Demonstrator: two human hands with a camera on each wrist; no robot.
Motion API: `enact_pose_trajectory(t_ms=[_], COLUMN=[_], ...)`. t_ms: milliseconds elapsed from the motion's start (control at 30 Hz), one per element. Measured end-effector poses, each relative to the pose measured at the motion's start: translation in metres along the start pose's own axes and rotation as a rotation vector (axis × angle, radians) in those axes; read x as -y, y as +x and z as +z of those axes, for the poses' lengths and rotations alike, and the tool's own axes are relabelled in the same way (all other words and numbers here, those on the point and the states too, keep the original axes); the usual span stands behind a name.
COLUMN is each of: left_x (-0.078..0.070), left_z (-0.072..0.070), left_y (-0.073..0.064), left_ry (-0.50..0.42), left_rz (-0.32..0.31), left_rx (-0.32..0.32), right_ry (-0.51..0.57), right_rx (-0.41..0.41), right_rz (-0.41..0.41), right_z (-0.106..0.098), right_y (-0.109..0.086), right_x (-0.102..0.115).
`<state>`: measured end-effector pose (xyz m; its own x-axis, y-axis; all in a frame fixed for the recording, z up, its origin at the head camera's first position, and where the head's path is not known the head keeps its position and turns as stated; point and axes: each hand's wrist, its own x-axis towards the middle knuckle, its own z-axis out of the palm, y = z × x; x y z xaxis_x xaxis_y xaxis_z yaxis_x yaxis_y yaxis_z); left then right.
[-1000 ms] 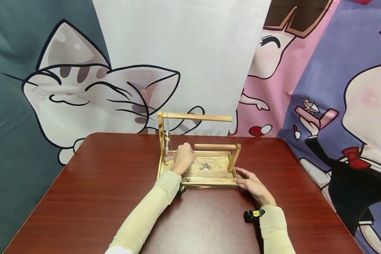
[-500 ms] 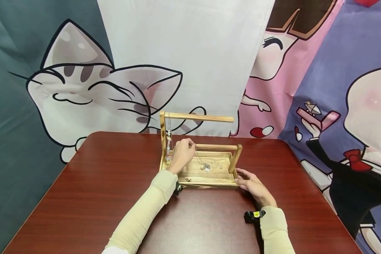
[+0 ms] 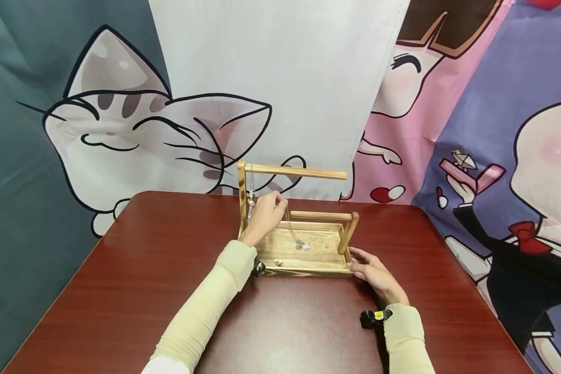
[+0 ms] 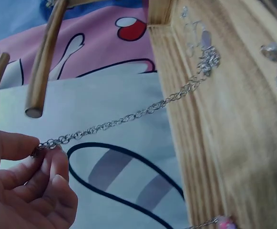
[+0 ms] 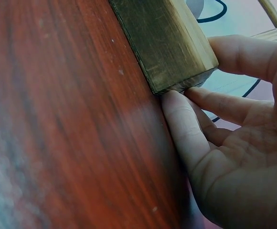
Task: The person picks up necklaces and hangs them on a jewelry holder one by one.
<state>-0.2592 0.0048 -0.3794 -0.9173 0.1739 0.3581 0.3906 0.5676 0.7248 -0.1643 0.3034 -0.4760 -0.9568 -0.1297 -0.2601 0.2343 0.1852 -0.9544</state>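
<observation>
My left hand [image 3: 267,214] pinches one end of a silver chain necklace [image 4: 124,118] between thumb and fingertips. The chain slants down into the tray of a wooden jewelry stand [image 3: 304,265], where a small tangle of silver chain [image 4: 209,61] lies beside a pale pendant [image 3: 306,247]. My right hand [image 3: 376,275] holds the stand's right end; in the right wrist view, the thumb and fingers [image 5: 181,119] are at the tray's corner. A beaded necklace [image 3: 251,200] hangs from the taller bar's left end, partly covered by the left hand.
The stand's tall bar [image 3: 299,172] and lower bar [image 3: 324,215] both run above the tray. A small trinket [image 3: 278,263] lies at the tray's front left. The stand sits on a red-brown table [image 3: 135,270], with a cartoon-printed cloth [image 3: 280,78] behind.
My left hand has risen from inside the tray, drawing the chain up into a slanting line. The right hand has stayed at the stand's end. The head view has shifted slightly.
</observation>
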Motion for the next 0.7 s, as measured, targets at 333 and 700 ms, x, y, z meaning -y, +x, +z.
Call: enact_pose_trajectory(t_ms=[333,700], left_x=[-0.010,-0.027], left_z=[-0.017,-0.035], left_y=[0.010,0.015], left_ry=[-0.067,-0.060], left_rz=[0.020,0.052], left_rx=[0.026,0.033], right_ry=[0.026,0.045], right_rx=[0.008,0.043], right_rz=[-0.003,-0.007], right_z=[-0.003,-0.003], right_y=[-0.001,0.002], right_x=[0.002,0.001])
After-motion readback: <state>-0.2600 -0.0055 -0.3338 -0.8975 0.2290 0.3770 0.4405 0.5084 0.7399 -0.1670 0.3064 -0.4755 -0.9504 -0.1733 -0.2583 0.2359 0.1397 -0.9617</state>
